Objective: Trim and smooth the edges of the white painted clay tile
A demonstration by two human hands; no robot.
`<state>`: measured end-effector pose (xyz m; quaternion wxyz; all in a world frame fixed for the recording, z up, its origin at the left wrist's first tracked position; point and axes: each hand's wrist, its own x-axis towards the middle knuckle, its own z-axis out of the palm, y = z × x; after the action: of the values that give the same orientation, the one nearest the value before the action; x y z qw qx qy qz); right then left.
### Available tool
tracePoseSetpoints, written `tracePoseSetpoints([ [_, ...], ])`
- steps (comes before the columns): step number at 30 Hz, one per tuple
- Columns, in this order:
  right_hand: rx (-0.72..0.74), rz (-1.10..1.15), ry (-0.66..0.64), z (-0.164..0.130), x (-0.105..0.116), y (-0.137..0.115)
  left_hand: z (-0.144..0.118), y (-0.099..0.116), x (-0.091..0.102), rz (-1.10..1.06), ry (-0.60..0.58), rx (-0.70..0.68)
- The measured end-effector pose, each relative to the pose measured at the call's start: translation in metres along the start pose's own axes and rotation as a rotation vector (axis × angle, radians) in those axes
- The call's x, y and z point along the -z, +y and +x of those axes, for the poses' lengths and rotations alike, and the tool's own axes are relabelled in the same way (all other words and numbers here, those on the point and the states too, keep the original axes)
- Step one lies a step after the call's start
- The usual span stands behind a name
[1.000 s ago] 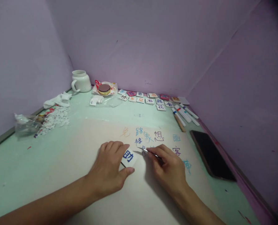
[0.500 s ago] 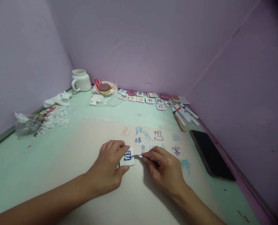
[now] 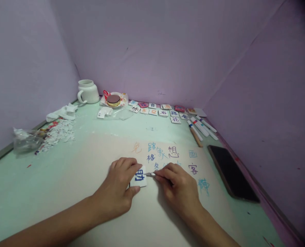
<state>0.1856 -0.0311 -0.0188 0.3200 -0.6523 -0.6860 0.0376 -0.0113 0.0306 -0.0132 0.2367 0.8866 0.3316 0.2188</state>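
Fingers (image 3: 135,169) of the left hand (image 3: 116,190), moderately parted, hold a small white card (image 3: 142,182) marked with a blue character. Forefinger lies across its upper left part; thumb meets its lower edge. The card rests on the paper (image 3: 139,221), within the gap between them and partly hidden. The right hand (image 3: 182,185), its fingertips closed in a pinch, grips a knife (image 3: 150,174); the blade points left over the card's right side, contact being indistinguishable.
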Motion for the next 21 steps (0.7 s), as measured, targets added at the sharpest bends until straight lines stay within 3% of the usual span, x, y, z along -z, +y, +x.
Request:
tracePoseSetpoints([
  [6,-0.096,-0.055,0.114,0.0055,-0.0020,0.0075,0.0013,0.0011,0.0040,-0.014,-0.070,0.025],
  [13,-0.033,0.035,0.031,0.0017,0.0038,0.0007,-0.0019,-0.0013,-0.0005,-0.013,-0.008,0.006],
  [21,0.011,-0.016,0.036,0.0049,-0.0030,0.0003,0.0034,0.0023,0.0032,0.020,-0.017,0.037],
])
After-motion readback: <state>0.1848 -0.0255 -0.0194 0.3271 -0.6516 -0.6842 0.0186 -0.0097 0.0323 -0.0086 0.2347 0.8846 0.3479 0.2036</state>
